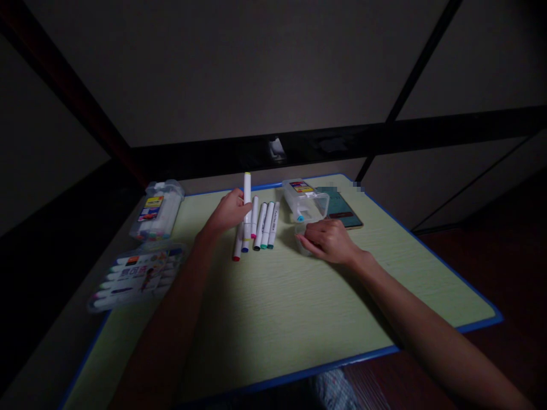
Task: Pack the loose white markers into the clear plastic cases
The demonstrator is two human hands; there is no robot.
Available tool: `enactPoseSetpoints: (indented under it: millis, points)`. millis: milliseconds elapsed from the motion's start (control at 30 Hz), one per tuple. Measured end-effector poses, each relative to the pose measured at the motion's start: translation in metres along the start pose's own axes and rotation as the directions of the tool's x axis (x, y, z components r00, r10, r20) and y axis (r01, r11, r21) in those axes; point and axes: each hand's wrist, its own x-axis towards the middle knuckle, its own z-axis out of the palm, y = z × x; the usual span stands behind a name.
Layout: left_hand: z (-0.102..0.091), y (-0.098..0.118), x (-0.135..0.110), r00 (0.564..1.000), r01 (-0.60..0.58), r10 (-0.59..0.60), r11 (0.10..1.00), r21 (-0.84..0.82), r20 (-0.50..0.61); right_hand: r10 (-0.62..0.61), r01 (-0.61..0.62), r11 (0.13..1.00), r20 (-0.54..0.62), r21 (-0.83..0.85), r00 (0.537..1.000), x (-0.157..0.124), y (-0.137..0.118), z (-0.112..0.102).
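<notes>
My left hand (231,210) is closed around a white marker (247,191) with yellow ends, held nearly upright above the table. Below and beside it several white markers (265,225) lie in a loose row, their coloured ends red, blue, pink, black and green. My right hand (328,242) is curled, with its fingers at the open lid part of a clear plastic marker case (305,199). That case lies on its side, its mouth facing me, and a light blue marker end (300,218) shows inside. Part of the lid is hidden behind my fingers.
On the left stands a filled clear marker case (157,210). In front of it a flat clear pack of markers (139,276) overhangs the table's left edge. A phone (348,213) lies behind my right hand. The light green table (299,319) has a blue rim; a wall rises behind.
</notes>
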Motion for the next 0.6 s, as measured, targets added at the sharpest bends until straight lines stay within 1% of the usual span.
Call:
enactPoseSetpoints:
  millis: [67,233,367,600]
  points:
    - [0.002,0.007,-0.004,1.000,0.020,-0.019,1.000,-0.017,0.023,0.001,-0.001,1.000,-0.003,-0.001,1.000,0.000,0.000,0.000]
    - [0.003,0.022,-0.013,0.993,0.079,-0.066,0.990,-0.120,0.102,0.004,-0.004,1.000,0.000,0.009,1.000,0.001,-0.001,0.000]
    - [0.004,0.023,-0.012,0.988,0.090,-0.068,0.983,-0.161,0.136,0.014,-0.014,1.000,0.016,0.003,1.000,0.001,-0.001,0.000]
    - [0.005,0.022,-0.012,0.988,0.096,-0.063,0.967,-0.237,0.144,0.003,-0.003,1.000,0.006,0.010,1.000,0.001,-0.001,-0.001]
